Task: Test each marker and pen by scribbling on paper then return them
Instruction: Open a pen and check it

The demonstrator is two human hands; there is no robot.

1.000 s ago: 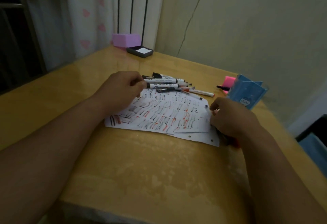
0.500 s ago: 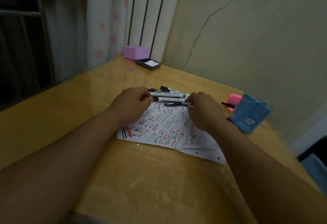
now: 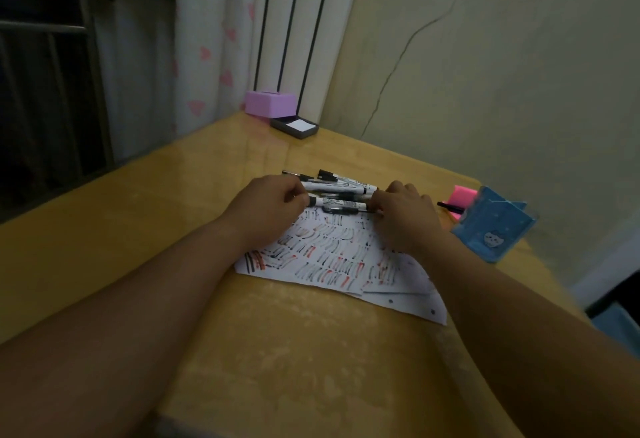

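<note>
The left hand (image 3: 273,202) has its fingers curled on the left ends of the markers (image 3: 337,191), and its thumb and first finger pinch the black cap of the nearest one. The right hand (image 3: 403,219) is curled on the right ends of the same markers. The bunch therefore lies crosswise between the two hands, at the far edge of the paper (image 3: 329,261). One second ago the right hand was at the near right corner of the paper, well apart from the markers. Half a second ago it had reached their right ends, and now it grips them. The left hand has stayed at the left ends all this time. A dark pen (image 3: 341,209) lies on the paper, just on the near side of the bunch.

The markers have white barrels with black print, but the print is too small to read. The paper is covered with rows of short black and red strokes. To the right is a blue holder (image 3: 491,229) with a small cartoon picture on its side, and no words can be read on it. Just behind it is a pink block (image 3: 462,195) with a black pen (image 3: 449,207) beside it. Everything is on a wooden table (image 3: 156,229). At the far corner of the table a purple box (image 3: 270,103) is just beside a dark tray (image 3: 285,130) that holds white paper.
</note>
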